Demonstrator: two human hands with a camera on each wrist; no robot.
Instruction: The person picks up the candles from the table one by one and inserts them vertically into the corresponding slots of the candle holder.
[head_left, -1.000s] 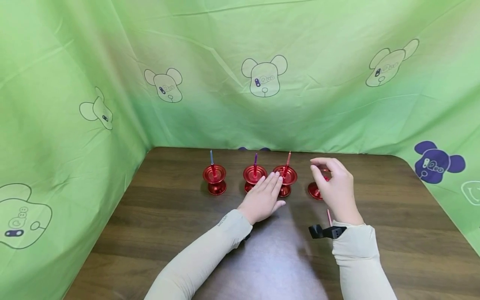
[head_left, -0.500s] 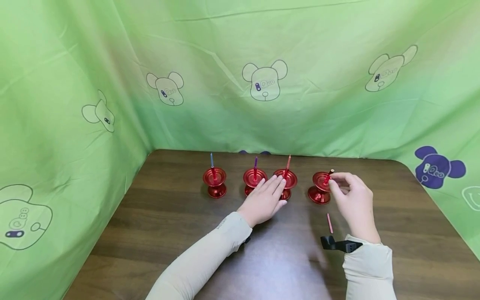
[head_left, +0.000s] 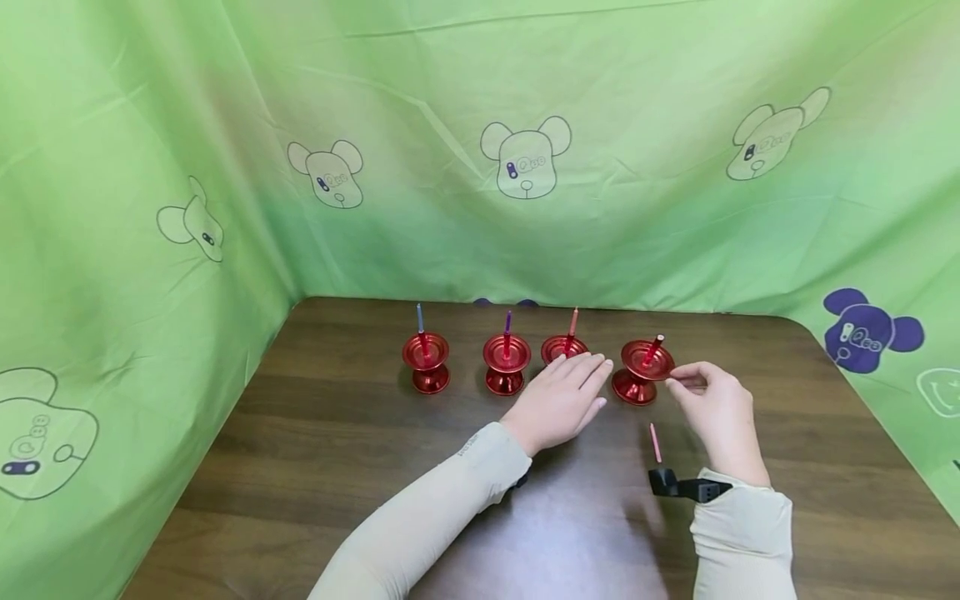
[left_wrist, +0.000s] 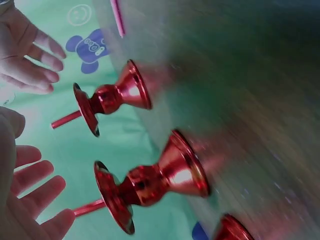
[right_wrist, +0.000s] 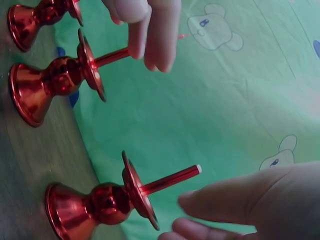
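Observation:
Four red metal candle holders stand in a row on the table. The rightmost candle holder has a bare upright red tube with a pale tip and leans slightly. My right hand is beside its dish, thumb and fingers loosely bent; the wrist views show a small gap between them. My left hand hovers with straight fingers in front of the third candle holder, hiding its lower part in the head view. A coral candle rises from that holder. A loose pink candle lies near my right wrist.
To the left stand a candle holder with a purple candle and another candle holder with a blue candle. A green printed curtain borders the wooden table behind and at the sides.
My right hand has moved from above the rightmost holder, past its tube, to the right side of its dish. My left hand has shifted right, uncovering the purple candle's holder.

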